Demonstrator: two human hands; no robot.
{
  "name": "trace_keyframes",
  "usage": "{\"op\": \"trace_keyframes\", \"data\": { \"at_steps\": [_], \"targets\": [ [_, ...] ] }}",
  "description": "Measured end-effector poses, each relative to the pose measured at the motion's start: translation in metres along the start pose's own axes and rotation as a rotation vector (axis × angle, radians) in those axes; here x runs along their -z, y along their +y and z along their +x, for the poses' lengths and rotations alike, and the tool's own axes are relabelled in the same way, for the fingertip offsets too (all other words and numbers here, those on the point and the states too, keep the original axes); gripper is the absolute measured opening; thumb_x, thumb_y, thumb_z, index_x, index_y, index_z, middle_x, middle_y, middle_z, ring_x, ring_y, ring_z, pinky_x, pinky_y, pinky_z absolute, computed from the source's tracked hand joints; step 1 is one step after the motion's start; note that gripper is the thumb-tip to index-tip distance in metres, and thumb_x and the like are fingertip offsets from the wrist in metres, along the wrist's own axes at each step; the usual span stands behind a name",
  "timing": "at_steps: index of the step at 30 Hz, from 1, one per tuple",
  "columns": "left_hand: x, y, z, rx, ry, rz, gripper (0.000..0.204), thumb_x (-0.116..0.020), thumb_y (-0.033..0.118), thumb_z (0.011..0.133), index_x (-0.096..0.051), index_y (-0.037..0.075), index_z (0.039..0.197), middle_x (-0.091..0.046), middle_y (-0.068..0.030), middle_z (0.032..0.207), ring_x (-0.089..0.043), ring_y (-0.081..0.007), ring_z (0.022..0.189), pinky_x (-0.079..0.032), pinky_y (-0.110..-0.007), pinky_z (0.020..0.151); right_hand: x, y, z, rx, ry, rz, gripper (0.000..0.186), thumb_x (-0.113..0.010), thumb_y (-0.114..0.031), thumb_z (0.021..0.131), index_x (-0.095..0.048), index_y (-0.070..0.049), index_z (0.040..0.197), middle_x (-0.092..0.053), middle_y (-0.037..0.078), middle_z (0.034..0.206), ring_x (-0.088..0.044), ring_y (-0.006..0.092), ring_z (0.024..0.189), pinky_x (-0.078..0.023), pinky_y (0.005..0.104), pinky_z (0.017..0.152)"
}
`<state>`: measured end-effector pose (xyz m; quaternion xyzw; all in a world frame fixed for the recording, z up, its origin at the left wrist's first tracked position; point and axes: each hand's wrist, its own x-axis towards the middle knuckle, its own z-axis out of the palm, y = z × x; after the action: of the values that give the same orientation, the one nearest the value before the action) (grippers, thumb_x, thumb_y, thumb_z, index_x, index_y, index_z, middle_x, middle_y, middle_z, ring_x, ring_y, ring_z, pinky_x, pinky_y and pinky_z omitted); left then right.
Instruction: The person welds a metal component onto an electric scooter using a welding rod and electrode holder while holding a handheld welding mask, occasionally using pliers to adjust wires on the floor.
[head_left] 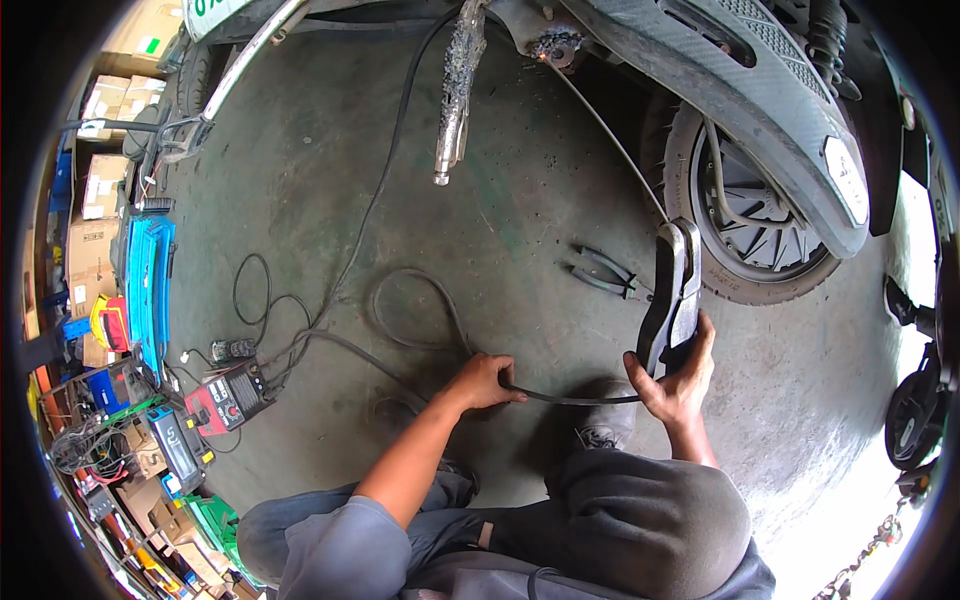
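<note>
My right hand (676, 372) grips a black welding electrode holder (662, 295), which clamps a long thin rod (605, 130). The rod's far end glows orange at a blackened, rough spot (553, 48) on the underside of a vehicle. My left hand (485, 380) is closed on the thick black cable (560, 399) leading to the holder; the cable loops on the floor. Spattered locking pliers (458, 100) hang from the vehicle at the top middle. A pair of pliers (600, 275) lies open on the floor left of the holder.
A scooter wheel (680, 185) and body panel (770, 110) fill the upper right. At the left, a red-and-black welding machine (225, 400) sits among cables, with blue cases (150, 290), cardboard boxes (100, 190) and tools along the edge. My knees and shoes are at the bottom.
</note>
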<state>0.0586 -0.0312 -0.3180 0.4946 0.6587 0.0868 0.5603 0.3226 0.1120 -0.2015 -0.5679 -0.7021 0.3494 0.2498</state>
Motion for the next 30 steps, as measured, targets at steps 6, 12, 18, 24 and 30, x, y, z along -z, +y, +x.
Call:
{"op": "trace_keyframes", "data": {
  "at_steps": [6,12,18,24,30],
  "targets": [
    [-0.001,-0.006,0.000,-0.019,0.006,-0.019,0.047,-0.089,0.035,0.062,-0.057,0.002,0.075,-0.064,-0.0119,0.071,-0.062,-0.0252,0.067,-0.046,-0.036,0.064,-0.002,-0.002,-0.001,-0.048,-0.019,0.036,0.092,-0.083,-0.026,0.064,-0.033,0.004,0.135,-0.061,0.017,0.100,-0.064,0.0223,0.086,-0.054,0.0349,0.075],
    [0.000,-0.002,-0.002,-0.016,-0.003,0.005,0.046,-0.089,0.034,0.062,-0.058,0.002,0.075,-0.065,-0.0119,0.072,-0.062,-0.0250,0.068,-0.047,-0.036,0.065,-0.002,-0.006,0.001,0.041,-0.002,0.043,0.089,-0.083,-0.028,0.062,-0.035,0.002,0.131,-0.064,0.015,0.086,-0.066,0.0227,0.070,-0.055,0.0343,0.066],
    [-0.005,0.006,0.006,-0.030,0.001,-0.002,0.046,-0.089,0.033,0.062,-0.059,0.002,0.077,-0.065,-0.0123,0.073,-0.063,-0.0258,0.068,-0.047,-0.036,0.065,0.005,0.005,0.004,0.073,0.032,0.028,0.089,-0.082,-0.027,0.062,-0.035,0.002,0.132,-0.064,0.019,0.092,-0.066,0.0264,0.076,-0.055,0.0358,0.071],
    [0.006,-0.006,-0.007,-0.034,-0.030,0.030,0.043,-0.088,0.035,0.064,-0.062,0.004,0.080,-0.066,-0.0140,0.077,-0.064,-0.0301,0.078,-0.049,-0.040,0.069,-0.002,0.016,0.005,-0.501,-0.353,1.018,0.081,-0.080,-0.022,0.066,-0.038,-0.001,0.133,-0.060,0.015,0.094,-0.063,0.0224,0.069,-0.052,0.0359,0.062],
    [0.079,-0.008,-0.045,-0.443,-0.099,0.543,0.062,-0.084,0.039,0.065,-0.062,0.009,0.115,-0.058,-0.0106,0.125,-0.053,-0.0317,0.118,-0.041,-0.046,0.099,0.015,0.099,-0.043,0.057,-0.119,0.339,0.107,-0.081,-0.020,0.068,-0.017,0.002,0.151,-0.036,0.019,0.141,-0.034,0.0308,0.131,-0.022,0.0421,0.113]
  ]
}}
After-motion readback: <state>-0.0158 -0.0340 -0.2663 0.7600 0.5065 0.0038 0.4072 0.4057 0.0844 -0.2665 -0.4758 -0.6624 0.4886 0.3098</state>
